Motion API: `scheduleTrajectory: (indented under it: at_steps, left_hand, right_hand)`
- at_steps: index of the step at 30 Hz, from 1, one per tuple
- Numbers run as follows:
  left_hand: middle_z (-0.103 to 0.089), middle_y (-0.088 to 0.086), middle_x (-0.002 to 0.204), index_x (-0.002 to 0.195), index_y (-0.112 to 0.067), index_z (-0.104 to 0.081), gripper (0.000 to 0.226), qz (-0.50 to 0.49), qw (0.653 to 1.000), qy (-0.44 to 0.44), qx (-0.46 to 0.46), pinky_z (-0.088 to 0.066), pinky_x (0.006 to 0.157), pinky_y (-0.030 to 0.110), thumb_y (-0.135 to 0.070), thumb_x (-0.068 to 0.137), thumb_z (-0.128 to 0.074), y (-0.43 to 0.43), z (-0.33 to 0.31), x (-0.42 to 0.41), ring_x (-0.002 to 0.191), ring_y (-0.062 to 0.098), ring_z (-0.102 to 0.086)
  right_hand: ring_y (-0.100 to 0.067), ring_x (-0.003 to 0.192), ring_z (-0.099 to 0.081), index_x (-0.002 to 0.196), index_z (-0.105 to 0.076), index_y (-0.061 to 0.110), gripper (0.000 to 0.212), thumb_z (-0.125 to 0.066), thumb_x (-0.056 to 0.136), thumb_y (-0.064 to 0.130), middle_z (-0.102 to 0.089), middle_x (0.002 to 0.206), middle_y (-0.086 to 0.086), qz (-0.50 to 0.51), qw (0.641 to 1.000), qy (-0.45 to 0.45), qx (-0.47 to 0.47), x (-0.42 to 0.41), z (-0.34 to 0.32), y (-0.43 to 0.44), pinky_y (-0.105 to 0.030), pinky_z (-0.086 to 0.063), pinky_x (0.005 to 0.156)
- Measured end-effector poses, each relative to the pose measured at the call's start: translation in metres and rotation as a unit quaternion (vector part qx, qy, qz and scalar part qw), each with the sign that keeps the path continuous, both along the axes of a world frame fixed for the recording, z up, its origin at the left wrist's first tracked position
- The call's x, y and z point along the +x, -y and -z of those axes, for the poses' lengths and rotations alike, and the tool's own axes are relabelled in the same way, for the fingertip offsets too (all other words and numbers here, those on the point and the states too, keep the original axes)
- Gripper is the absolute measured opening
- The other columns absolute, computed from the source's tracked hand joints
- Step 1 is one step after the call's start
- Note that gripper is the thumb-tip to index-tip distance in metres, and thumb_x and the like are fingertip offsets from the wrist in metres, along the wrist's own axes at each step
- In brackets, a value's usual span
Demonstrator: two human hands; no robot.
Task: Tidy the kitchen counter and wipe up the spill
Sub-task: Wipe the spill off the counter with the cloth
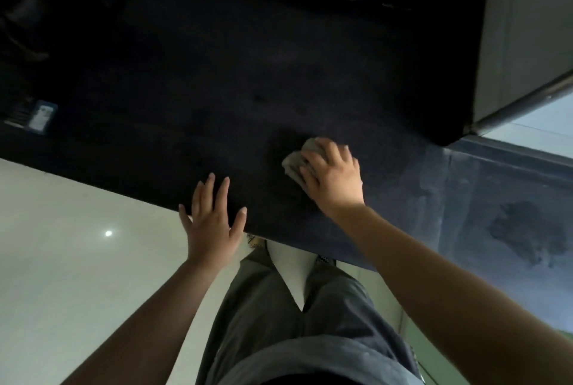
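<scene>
A dark, nearly black kitchen counter (217, 90) runs across the view. My right hand (333, 177) presses a crumpled grey cloth (296, 163) flat on the counter near its front edge. My left hand (212, 217) rests on the counter's front edge with its fingers spread and nothing in it. To the right the counter surface looks lighter and smeared, with a dark blotchy wet patch (524, 229) on it.
A small blue-and-white packet (42, 115) lies at the counter's far left, beside dim dark objects (28, 19). A grey wall and a ledge with a metal edge (524, 99) close off the right. Pale floor (77, 260) lies below.
</scene>
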State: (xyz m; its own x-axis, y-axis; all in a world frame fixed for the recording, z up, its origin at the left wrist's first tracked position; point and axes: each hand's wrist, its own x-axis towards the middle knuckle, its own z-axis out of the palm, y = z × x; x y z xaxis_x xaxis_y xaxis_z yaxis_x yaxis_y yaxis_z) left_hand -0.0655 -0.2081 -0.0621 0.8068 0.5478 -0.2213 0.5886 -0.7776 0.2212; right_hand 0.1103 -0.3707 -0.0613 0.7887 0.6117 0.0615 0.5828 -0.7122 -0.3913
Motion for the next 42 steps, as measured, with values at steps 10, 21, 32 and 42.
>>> scheduleTrajectory:
  at_steps: [10, 21, 32, 42]
  left_hand:
    - [-0.025, 0.014, 0.154, 0.144, -0.015, -0.030, 0.069, 0.007, 1.000, -0.022, 0.014, -0.020, 0.106, 0.065, -0.054, 0.087, -0.025, 0.003, -0.006, 0.003, 0.142, 0.034, -0.020]
    - [-0.023, 0.010, 0.155, 0.145, -0.019, -0.027, 0.066, -0.002, 0.999, -0.031, 0.019, -0.018, 0.106, 0.064, -0.053, 0.089, -0.023, 0.004, -0.002, 0.002, 0.142, 0.031, -0.018]
    - [-0.036, 0.007, 0.148, 0.142, -0.023, -0.035, 0.065, 0.061, 0.998, -0.001, -0.015, -0.025, 0.105, 0.063, -0.054, 0.086, -0.028, -0.049, -0.015, 0.006, 0.136, 0.029, -0.031]
    - [-0.028, 0.008, 0.153, 0.142, -0.025, -0.033, 0.064, 0.187, 0.982, -0.016, 0.035, -0.020, 0.107, 0.061, -0.054, 0.086, -0.026, -0.193, -0.009, 0.025, 0.139, 0.031, -0.025]
  right_hand:
    - [-0.038, 0.115, -0.038, 0.123, -0.052, 0.019, 0.035, -0.044, 0.094, 0.036, -0.038, 0.136, -0.014, 0.169, 0.983, -0.047, -0.051, 0.050, -0.011, -0.014, -0.048, -0.034, 0.092]
    - [-0.035, 0.107, -0.051, 0.114, -0.061, 0.022, 0.037, -0.045, 0.088, 0.043, -0.053, 0.126, -0.010, -0.048, 0.999, -0.001, -0.016, -0.016, -0.002, 0.021, -0.045, -0.044, 0.080]
    - [-0.037, 0.119, -0.036, 0.125, -0.052, 0.017, 0.037, -0.044, 0.094, 0.036, -0.036, 0.139, -0.013, 0.105, 0.992, -0.058, -0.040, 0.011, -0.011, -0.098, -0.049, -0.035, 0.093]
    - [-0.036, 0.114, -0.043, 0.116, -0.060, 0.020, 0.030, -0.056, 0.088, 0.031, -0.047, 0.130, -0.012, 0.213, 0.977, -0.013, -0.010, -0.037, -0.005, -0.093, -0.047, -0.038, 0.087]
